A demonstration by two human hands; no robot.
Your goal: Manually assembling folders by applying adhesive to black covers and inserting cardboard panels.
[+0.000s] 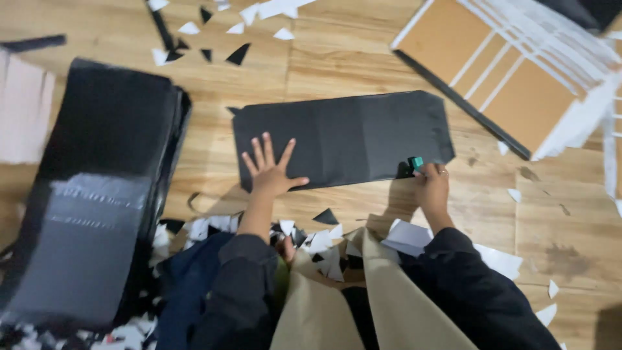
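While the left hand (271, 170) lies flat with fingers spread, pinning the near-left corner of the black sheet (343, 137) to the wooden floor (337, 58), the right hand (431, 185) is closed around a small green cutter (415, 163) right at the sheet's near edge. So the sheet sits just beyond both hands, long axis running left to right between them. Past the left hand there's a stack of black sheets (97, 188); paper scraps (317, 243) litter the floor near the wrists.
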